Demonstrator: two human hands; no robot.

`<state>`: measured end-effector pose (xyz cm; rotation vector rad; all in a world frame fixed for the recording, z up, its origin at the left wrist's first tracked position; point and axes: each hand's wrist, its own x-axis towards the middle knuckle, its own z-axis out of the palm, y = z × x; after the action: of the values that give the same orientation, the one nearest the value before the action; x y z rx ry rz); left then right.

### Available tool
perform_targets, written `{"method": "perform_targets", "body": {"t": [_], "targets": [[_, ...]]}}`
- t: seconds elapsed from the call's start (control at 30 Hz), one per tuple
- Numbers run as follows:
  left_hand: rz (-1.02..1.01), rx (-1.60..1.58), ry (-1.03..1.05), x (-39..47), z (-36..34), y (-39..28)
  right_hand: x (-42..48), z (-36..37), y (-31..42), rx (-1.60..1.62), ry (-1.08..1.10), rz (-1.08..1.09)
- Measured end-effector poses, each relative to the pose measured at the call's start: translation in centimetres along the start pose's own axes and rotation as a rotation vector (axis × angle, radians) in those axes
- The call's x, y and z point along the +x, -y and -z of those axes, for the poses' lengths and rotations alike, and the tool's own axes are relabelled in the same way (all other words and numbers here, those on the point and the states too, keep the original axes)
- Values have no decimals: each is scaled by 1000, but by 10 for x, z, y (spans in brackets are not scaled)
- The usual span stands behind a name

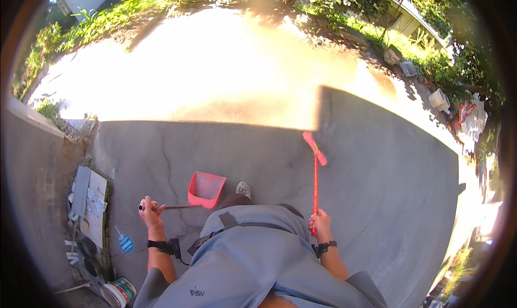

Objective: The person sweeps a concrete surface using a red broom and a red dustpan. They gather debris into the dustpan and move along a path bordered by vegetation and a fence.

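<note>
My left hand (150, 212) is closed around the end of the dustpan's long handle (181, 206). The red dustpan (207, 187) is to the right of that hand, low over or on the grey concrete; I cannot tell whether it touches. In my right hand (321, 224) is the red handle of a broom (316, 187), held near its end. The broom's pinkish-red bristle head (314, 148) points away from me, close to the border between shade and sunlight. One shoe (243, 189) shows just right of the dustpan.
Cracked concrete (258, 154) spreads before me, glaringly sunlit farther out. At left are a board stack (95, 205), a blue round fan (126, 243) and a bucket (123, 292). Plants (133, 13) border the far side. Pale containers (439, 100) and a white sack (472, 118) stand at right.
</note>
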<state>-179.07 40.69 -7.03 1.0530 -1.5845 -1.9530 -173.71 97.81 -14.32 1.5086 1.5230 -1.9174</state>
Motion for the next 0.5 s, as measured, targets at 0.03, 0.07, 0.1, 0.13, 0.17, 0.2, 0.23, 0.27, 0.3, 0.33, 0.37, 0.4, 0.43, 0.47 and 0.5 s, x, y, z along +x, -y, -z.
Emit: {"method": "perform_targets", "body": {"t": [0.03, 0.07, 0.1, 0.13, 0.17, 0.2, 0.23, 0.27, 0.3, 0.33, 0.37, 0.4, 0.43, 0.47, 0.5], "targets": [[-13, 4, 29, 21, -24, -12, 9, -18, 15, 17, 1, 0], [-26, 30, 51, 37, -40, -24, 19, -33, 31, 32, 4, 0], [-36, 44, 76, 47, -58, -30, 31, -46, 52, 45, 1, 12], [-46, 56, 97, 60, -79, -37, 39, -60, 70, 40, 0, 24], [-61, 68, 116, 77, -103, -47, 53, -78, 92, 32, -5, 57], [-59, 84, 125, 85, -125, -54, 68, -90, 115, 5, -18, 82], [-53, 106, 123, 91, -141, -56, 86, -100, 133, -30, -27, 97], [-57, 124, 140, 100, -155, -56, 107, -109, 154, -28, -21, 100], [-70, 156, 118, 108, -168, -53, 133, -118, 176, -25, -12, 101], [-92, 179, 98, 119, -184, -48, 162, -131, 204, -19, 2, 113], [-112, 203, 77, 131, -199, -42, 189, -141, 231, -33, 5, 139], [-113, 207, 77, 143, -211, -36, 217, -154, 258, -45, 12, 160], [-107, 212, 61, 149, -226, -31, 244, -164, 283, -57, 13, 175], [-100, 217, 44, 155, -242, -28, 272, -174, 310, -52, -9, 168], [-103, 225, 24, 163, -261, -31, 302, -190, 342, -45, -20, 158]]}}
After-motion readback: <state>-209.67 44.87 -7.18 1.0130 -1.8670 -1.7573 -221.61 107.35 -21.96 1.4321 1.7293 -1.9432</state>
